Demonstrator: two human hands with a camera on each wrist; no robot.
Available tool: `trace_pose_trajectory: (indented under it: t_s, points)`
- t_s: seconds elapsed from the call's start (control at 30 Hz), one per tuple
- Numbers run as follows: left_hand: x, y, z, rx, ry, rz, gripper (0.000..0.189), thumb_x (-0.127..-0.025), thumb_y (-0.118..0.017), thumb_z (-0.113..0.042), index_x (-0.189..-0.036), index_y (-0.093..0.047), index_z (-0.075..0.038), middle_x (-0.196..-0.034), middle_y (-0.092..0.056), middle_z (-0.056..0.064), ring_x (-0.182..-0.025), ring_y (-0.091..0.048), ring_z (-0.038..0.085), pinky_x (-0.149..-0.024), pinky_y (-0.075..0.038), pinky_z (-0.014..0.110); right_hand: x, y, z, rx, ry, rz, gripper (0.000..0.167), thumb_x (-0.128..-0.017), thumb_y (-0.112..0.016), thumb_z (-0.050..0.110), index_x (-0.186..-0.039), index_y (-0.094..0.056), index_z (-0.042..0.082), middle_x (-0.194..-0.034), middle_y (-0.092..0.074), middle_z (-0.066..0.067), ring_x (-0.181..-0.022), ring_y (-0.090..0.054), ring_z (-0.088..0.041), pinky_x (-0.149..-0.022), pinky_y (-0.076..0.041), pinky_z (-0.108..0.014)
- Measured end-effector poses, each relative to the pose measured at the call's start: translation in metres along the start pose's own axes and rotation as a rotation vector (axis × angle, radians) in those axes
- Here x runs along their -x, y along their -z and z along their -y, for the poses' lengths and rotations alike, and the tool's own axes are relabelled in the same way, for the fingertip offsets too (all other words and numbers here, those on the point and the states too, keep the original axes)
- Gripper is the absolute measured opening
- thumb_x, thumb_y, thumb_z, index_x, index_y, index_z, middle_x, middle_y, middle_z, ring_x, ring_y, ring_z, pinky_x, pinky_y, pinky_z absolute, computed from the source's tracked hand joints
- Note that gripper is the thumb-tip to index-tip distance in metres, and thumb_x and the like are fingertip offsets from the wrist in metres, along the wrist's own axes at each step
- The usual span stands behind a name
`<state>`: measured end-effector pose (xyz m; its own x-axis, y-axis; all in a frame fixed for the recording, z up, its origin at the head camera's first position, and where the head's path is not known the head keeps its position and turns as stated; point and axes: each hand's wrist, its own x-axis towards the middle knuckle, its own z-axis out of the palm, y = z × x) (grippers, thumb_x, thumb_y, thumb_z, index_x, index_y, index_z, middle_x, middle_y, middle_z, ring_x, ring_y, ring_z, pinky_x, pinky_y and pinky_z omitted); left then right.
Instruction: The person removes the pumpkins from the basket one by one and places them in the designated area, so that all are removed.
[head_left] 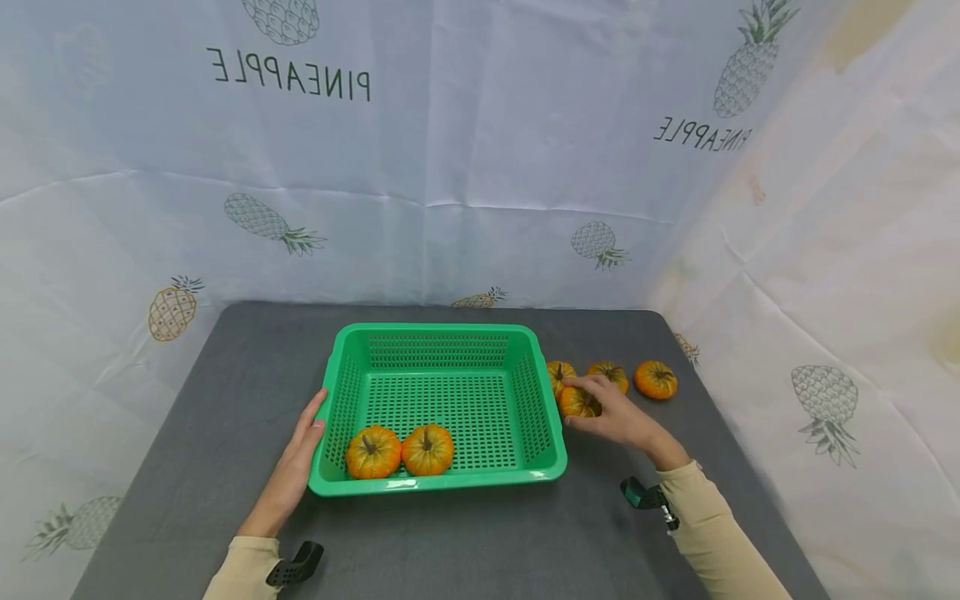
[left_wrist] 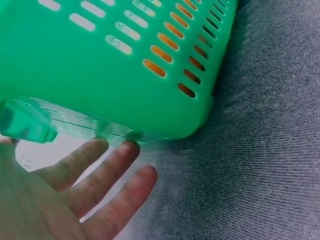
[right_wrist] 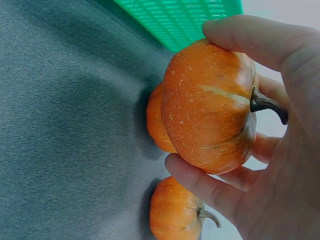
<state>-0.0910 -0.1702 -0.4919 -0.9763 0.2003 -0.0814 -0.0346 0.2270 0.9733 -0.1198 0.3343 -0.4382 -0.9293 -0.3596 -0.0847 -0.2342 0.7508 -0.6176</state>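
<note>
My right hand (head_left: 617, 417) grips a small orange pumpkin (right_wrist: 210, 105) by its sides, thumb on one side and fingers on the other, its dark stem toward the palm. In the head view this pumpkin is just right of the green plastic basket (head_left: 551, 433). My left hand (head_left: 296, 462) rests along the basket's left side, fingers nearly straight; in the left wrist view its fingertips (left_wrist: 131, 149) reach the basket wall. Inside the basket, at the near left, sit two pumpkins (head_left: 372, 452) side by side.
Behind the held pumpkin are another pumpkin (head_left: 559, 375) by the basket wall and one (head_left: 609, 373) partly hidden by my right hand. A further pumpkin (head_left: 656, 380) lies near the right edge of the grey table (head_left: 480, 542). A pineapple-print curtain (head_left: 480, 150) hangs behind.
</note>
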Motion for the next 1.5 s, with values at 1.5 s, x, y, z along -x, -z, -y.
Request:
trace_pose_trajectory:
  t_s: [1.5]
  points:
    - [0.002, -0.007, 0.013, 0.385, 0.113, 0.060, 0.064, -0.109, -0.030, -0.052, -0.163, 0.001, -0.038, -0.171, 0.000, 0.000, -0.150, -0.017, 0.018, -0.117, -0.028, 0.041, 0.008, -0.033, -0.009, -0.016, -0.057, 0.074, 0.068, -0.091, -0.076, 0.037, -0.146, -0.052, 0.005, -0.144, -0.047, -0.024, -0.129, -0.048, -0.039, -0.101, -0.046, -0.058]
